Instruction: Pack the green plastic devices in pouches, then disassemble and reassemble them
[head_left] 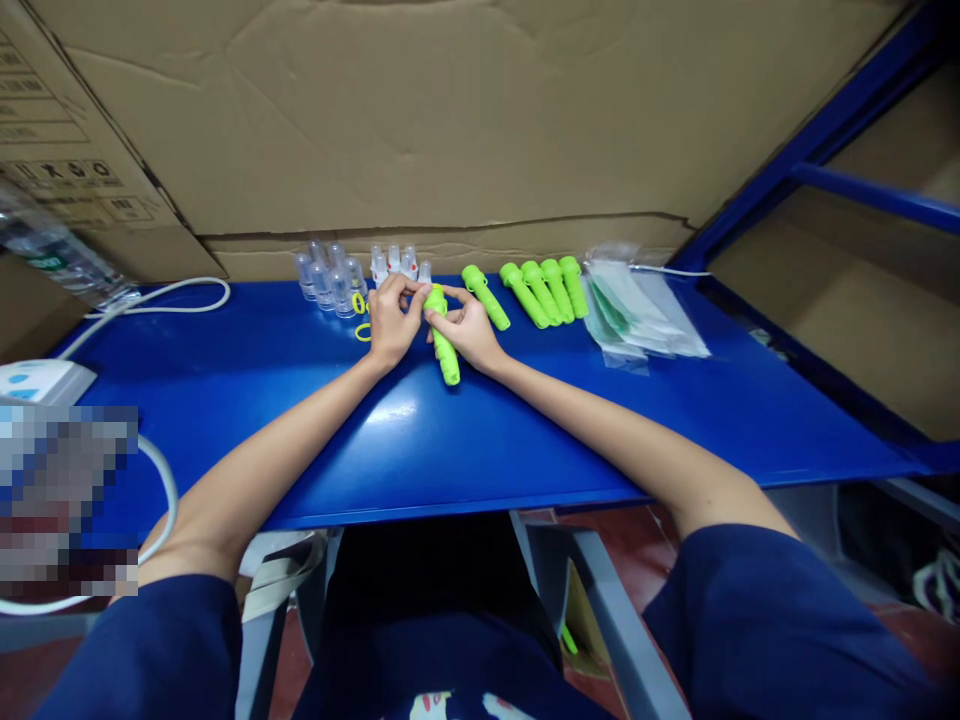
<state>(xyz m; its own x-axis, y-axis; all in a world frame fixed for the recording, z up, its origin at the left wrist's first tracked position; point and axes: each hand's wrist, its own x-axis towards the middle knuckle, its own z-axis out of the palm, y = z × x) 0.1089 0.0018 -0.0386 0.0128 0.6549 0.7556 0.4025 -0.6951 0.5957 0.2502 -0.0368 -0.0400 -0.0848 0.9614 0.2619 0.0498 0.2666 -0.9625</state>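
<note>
My right hand (pixel 471 328) is closed around a lime-green toy flashlight (pixel 447 358), whose narrow end points toward me. At the flashlight's wide head, the fingers of my left hand (pixel 393 318) are pinched together; what lies between them is too small to make out. Beside my left hand lie yellow rings (pixel 363 332). Clear plastic caps (pixel 322 284) stand in a cluster to the left, and several white-based pieces with clear tops (pixel 394 260) stand behind my hands. Another green flashlight (pixel 489 300) lies just right of my right hand.
Several more green flashlights (pixel 555 290) lie in a row, with clear plastic bags (pixel 645 310) to their right. A power strip (pixel 45 382) with a white cable and a plastic bottle (pixel 60 250) are at the left. Cardboard (pixel 450 120) walls the back of the blue table (pixel 480 450).
</note>
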